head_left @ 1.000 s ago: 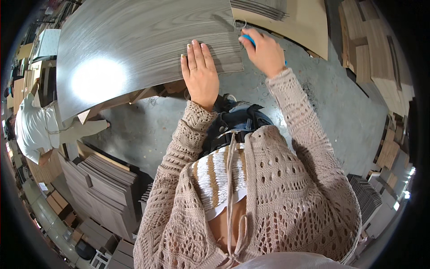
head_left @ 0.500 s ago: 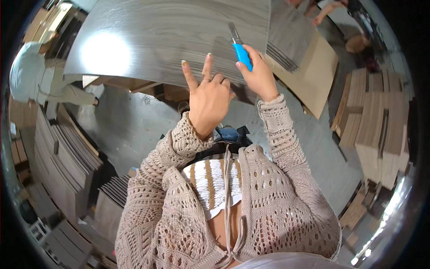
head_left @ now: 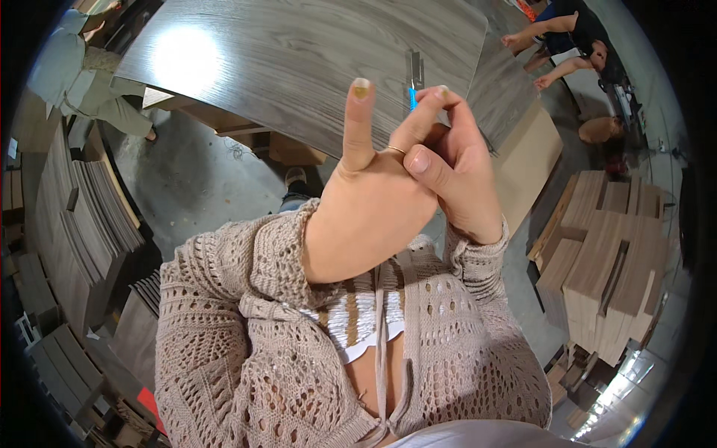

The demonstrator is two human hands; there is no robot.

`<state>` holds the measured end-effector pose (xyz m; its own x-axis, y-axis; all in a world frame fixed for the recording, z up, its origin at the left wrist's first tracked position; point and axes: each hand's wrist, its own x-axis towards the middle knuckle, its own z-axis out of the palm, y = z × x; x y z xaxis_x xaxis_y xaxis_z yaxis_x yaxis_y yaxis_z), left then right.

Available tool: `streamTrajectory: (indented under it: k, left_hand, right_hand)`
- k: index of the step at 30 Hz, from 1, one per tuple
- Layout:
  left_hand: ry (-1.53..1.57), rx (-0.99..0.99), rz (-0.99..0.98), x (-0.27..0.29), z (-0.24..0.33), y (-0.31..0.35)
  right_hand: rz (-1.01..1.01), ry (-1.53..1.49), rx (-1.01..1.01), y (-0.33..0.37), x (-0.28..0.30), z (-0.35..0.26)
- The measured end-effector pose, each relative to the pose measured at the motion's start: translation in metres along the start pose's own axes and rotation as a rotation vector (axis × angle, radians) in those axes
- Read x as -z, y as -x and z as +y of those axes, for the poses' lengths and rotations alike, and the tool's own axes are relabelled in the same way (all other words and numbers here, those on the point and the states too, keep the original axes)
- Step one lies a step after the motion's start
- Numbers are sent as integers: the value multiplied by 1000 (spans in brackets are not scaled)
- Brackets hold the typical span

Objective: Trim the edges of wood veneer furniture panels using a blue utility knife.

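My left hand (head_left: 370,209) is raised in front of the table edge, back upward. One of its fingers points straight up and a ringed finger leans toward my right hand; the others are hidden. My right hand (head_left: 472,175) closes around these hidden fingers, its thumb lying across the back of my left hand. Just beyond both hands is a utility knife (head_left: 413,95) with a blue handle and a grey blade pointing away. It appears to lie on the wood-grain table panel (head_left: 299,56), its handle end covered by my fingers.
Stacked wood-grain boards (head_left: 97,201) stand at left, and more piled boards (head_left: 597,254) at right. A pale board (head_left: 526,160) sits right of the table panel. One person (head_left: 97,82) stands at far left; another person's arms (head_left: 549,33) reach in at far right.
My right hand has let go of the blue utility knife, which now appears to lie on the panel. Both hands have come together, the right taking hold of the left hand's fingers.
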<state>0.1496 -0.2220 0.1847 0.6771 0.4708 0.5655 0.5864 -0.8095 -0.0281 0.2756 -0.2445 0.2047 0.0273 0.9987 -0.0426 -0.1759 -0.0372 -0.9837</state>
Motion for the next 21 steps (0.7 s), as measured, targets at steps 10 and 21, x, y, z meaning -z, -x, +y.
streamTrajectory:
  k: [10,21]
  left_hand:
    - [84,19,83,9,-3,-18]
    - [-95,-148,185,9,-10,-21]
  right_hand:
    - [-1,-214,34,0,1,-10]
    - [-48,-282,52,3,6,-13]
